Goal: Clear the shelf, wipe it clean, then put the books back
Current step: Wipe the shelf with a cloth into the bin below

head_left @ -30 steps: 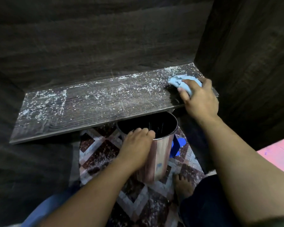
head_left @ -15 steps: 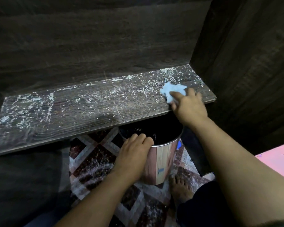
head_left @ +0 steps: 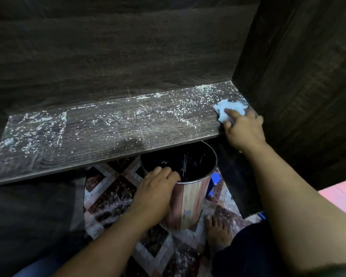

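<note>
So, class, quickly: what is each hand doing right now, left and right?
Left hand: closed, gripping the rim of the metal bin.
Right hand: closed on the blue cloth, pressing it to the shelf.

Metal bin (head_left: pixel 186 206) upright on patterned floor (head_left: pixel 112 188); blue object (head_left: pixel 213 183) behind; pink surface (head_left: pixel 344 194) right.
</note>
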Motion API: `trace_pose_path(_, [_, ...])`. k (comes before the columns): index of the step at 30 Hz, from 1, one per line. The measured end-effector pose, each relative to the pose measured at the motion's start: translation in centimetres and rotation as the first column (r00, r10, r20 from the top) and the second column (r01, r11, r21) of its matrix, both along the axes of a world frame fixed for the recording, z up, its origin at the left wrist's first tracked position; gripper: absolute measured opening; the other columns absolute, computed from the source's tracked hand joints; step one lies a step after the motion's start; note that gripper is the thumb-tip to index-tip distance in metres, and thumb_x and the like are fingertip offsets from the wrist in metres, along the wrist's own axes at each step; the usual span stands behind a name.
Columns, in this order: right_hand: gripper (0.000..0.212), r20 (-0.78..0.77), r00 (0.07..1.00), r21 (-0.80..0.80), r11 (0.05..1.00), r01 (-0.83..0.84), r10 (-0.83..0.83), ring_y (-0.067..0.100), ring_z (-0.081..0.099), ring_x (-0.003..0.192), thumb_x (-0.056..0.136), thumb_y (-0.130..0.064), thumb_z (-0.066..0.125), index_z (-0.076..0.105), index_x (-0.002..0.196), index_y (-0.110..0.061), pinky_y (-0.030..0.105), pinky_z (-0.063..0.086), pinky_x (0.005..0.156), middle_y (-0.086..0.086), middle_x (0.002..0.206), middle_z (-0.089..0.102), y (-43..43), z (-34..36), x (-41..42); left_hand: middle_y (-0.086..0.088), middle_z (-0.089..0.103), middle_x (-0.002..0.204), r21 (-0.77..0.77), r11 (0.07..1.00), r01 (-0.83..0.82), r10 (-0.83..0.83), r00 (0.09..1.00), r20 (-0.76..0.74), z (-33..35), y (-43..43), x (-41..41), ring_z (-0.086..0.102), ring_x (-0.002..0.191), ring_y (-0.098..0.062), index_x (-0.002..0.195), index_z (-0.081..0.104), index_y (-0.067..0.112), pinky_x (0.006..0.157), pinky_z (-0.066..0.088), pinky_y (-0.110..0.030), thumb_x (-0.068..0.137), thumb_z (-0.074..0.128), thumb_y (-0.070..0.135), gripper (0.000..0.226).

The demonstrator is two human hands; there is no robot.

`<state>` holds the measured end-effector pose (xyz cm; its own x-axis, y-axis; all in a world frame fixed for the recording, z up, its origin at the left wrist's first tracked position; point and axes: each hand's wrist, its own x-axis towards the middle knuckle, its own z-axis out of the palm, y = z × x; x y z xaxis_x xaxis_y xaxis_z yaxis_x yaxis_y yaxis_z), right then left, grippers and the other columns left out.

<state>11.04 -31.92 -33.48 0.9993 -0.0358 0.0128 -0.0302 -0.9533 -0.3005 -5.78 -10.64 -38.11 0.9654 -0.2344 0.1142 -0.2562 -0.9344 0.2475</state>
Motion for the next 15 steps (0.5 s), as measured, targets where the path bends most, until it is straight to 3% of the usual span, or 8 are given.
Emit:
trace_pose_path(3, [0.045,-0.035,0.979,0.032,0.979,-0.200,0.201,0.041,0.030,0.132,0.095,-0.036,0.048,0.047,0.140,-0.040,0.041,0.026,0.113,0.019,0.147,0.033,2.3,0.1,-0.4,0.004,0.053,0.082,-0.005,1.000,-0.002,0.002,1.000,-0.012,-0.1,0.0,0.1,0.052,0.078,-0.020,0.087,0.059,0.021,0.064,0.050,-0.030,0.047,0.079,0.004,0.047])
trace_pose_path(5, [0.043,-0.012,0.960,0.171,0.947,-0.273,0.279,0.038,0.036,0.132,0.093,-0.034,0.053,0.053,0.135,-0.040,0.039,0.028,0.115,0.017,0.143,0.039,2.9,0.1,-0.4,0.004,0.053,0.082,-0.002,1.000,-0.005,0.005,1.000,-0.010,0.0,0.0,0.2,0.053,0.078,-0.020,0.086,0.058,0.021,0.064,0.050,-0.030,0.046,0.080,0.005,0.049])
trace_pose_path(7, [0.042,0.093,0.970,0.268,0.932,-0.244,0.227,0.037,0.043,0.127,0.092,-0.029,0.055,0.057,0.133,-0.036,0.037,0.032,0.112,0.017,0.138,0.043,2.3,0.5,0.2,0.004,0.053,0.082,-0.006,1.000,-0.003,0.003,1.000,-0.001,-0.1,-0.1,0.3,0.053,0.078,-0.020,0.087,0.058,0.021,0.064,0.049,-0.030,0.047,0.079,0.005,0.047])
trace_pose_path(10, [0.043,0.219,0.974,0.203,0.979,0.008,-0.053,0.042,0.038,0.126,0.093,-0.030,0.053,0.054,0.136,-0.034,0.039,0.031,0.109,0.017,0.147,0.036,-0.3,1.0,1.0,0.003,0.053,0.082,-0.012,1.000,0.005,-0.005,1.000,0.006,-0.2,0.0,0.2,0.053,0.078,-0.021,0.087,0.058,0.020,0.064,0.049,-0.031,0.052,0.076,0.006,0.042])
trace_pose_path(12, [0.044,0.140,0.978,0.159,0.978,0.134,-0.157,0.041,0.032,0.128,0.096,-0.037,0.050,0.050,0.139,-0.036,0.041,0.030,0.108,0.013,0.152,0.029,-1.6,0.7,0.9,0.002,0.053,0.082,-0.009,1.000,0.003,-0.003,1.000,0.001,-0.2,0.0,0.1,0.053,0.078,-0.022,0.087,0.059,0.019,0.064,0.049,-0.033,0.052,0.076,0.005,0.041])
trace_pose_path(15, [0.043,0.013,0.996,0.086,0.993,0.082,-0.083,0.039,0.028,0.129,0.097,-0.044,0.045,0.048,0.140,-0.040,0.041,0.028,0.109,0.010,0.153,0.026,-1.4,-0.3,0.6,0.001,0.053,0.081,-0.006,1.000,0.006,-0.006,1.000,-0.004,-0.2,0.0,0.1,0.053,0.078,-0.023,0.086,0.059,0.019,0.064,0.049,-0.033,0.051,0.077,0.004,0.042])
